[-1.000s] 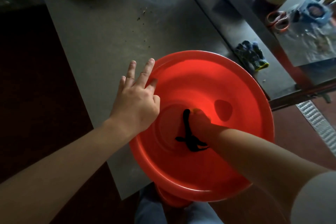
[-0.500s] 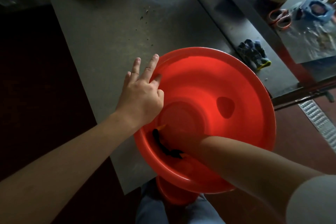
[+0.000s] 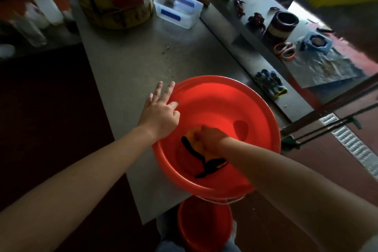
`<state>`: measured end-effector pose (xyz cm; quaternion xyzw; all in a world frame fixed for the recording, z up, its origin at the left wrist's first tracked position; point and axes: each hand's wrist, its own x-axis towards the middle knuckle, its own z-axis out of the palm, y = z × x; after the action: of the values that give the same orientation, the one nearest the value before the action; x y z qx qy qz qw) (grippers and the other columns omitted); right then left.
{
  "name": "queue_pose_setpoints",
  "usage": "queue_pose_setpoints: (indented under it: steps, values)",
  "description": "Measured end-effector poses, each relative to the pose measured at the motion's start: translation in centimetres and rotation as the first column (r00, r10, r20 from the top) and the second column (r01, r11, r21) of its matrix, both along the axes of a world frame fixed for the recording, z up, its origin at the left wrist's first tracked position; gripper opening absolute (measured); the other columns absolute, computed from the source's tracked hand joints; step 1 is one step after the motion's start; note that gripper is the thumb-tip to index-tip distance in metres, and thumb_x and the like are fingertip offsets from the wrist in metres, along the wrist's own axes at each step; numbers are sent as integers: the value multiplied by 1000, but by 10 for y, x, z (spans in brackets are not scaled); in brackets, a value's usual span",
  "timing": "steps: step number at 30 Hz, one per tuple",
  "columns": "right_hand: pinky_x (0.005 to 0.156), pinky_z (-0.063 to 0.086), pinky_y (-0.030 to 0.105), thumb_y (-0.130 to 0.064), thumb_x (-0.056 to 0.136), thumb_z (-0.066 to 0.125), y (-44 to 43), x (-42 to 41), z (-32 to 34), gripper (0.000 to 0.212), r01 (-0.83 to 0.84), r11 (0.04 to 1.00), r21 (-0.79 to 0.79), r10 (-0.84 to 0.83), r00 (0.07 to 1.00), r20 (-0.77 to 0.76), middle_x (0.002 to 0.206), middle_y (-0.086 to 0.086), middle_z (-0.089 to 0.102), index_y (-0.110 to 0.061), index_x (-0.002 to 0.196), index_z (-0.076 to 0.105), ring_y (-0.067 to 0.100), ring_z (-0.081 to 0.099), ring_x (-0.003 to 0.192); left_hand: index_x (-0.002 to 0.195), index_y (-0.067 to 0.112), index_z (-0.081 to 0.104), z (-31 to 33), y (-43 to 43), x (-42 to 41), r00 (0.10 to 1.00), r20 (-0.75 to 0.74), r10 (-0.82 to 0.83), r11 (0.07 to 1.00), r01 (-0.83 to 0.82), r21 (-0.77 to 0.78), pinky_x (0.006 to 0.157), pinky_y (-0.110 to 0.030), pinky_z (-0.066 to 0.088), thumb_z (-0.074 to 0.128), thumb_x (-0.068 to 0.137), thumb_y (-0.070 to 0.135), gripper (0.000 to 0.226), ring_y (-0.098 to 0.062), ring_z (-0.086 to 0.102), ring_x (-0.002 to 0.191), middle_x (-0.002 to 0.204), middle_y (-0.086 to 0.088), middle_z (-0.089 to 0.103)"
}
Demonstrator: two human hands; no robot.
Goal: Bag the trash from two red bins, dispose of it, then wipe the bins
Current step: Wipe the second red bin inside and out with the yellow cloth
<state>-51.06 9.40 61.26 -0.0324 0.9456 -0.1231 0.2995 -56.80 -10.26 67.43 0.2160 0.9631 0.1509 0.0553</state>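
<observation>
A wide red bin [image 3: 235, 100] rests on the near corner of a grey metal table [image 3: 133, 63], overhanging its edge. My left hand [image 3: 159, 112] grips the bin's left rim, thumb inside and fingers spread over the outside. My right hand [image 3: 210, 139] is inside the bin, shut on an orange cloth with black trim [image 3: 196, 149] pressed against the inner left wall. A second red bin [image 3: 204, 227] stands below the table edge, between my legs, partly hidden by the first.
At the table's far end are a clear plastic box [image 3: 178, 9] and a wooden block [image 3: 118, 12] with a red-and-white box on it. To the right lie dark gloves [image 3: 270, 84], orange scissors [image 3: 285, 50] and a dark cup [image 3: 281, 25]. A floor drain grate [image 3: 351, 145] runs at right.
My right hand has moved the cloth around inside the bin, from the bottom to the near-left wall and now a little higher. The camera has tilted up, so more of the table shows.
</observation>
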Motion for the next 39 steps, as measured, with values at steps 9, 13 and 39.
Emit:
queue_pose_setpoints:
  steps: [9, 13, 39]
  values:
    - [80, 35, 27, -25, 100, 46, 62, 5, 72, 34, 2, 994, -112, -30, 969, -245, 130, 5, 55, -23, 131, 61, 27, 55, 110, 131, 17, 66, 37, 22, 62, 978, -208, 35, 997, -19, 81, 124, -49, 5, 49, 96, 17, 39, -24, 9, 155, 163, -6, 31]
    - [84, 36, 29, -18, 100, 49, 80, 5, 109, 42, -67, 990, -127, 18, 935, -354, 137, 9, 48, -24, 141, 54, 31, 53, 117, 132, 20, 65, 45, 46, 116, 967, -254, 33, 998, -18, 61, 125, -46, 7, 47, 98, 21, 39, -22, 14, 154, 160, -3, 36]
    - [91, 53, 48, -27, 93, 56, 159, 90, 223, 48, -22, 999, 35, 40, 775, -630, 133, 10, 44, -38, 140, 49, 42, 60, 108, 106, 24, 61, 32, 100, 224, 991, -85, -108, 963, 83, -256, 85, -40, 43, 54, 98, 25, 10, -23, 65, 103, 101, 3, 68]
